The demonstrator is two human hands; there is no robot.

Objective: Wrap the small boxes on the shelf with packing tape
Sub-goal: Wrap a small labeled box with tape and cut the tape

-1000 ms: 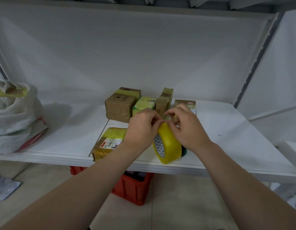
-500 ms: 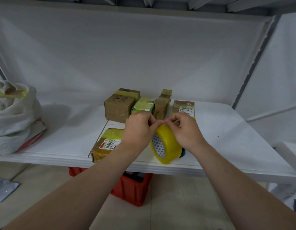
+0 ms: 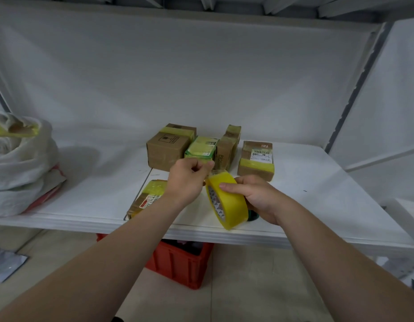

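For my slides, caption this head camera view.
Right hand holds the yellow tape roll; left hand pinches its free end, boxes behind.

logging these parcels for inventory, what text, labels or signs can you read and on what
No text reads clearly.
Fragile-glass sign, wordless: large brown cardboard box.
White barcode label: brown taped box on the right, too small.
Red and white label: flat taped box in front, digits blurred.
Green printed box: print blurred.
Tall narrow brown box: side print unreadable.
Triangle pattern, no words: core of yellow packing tape roll.
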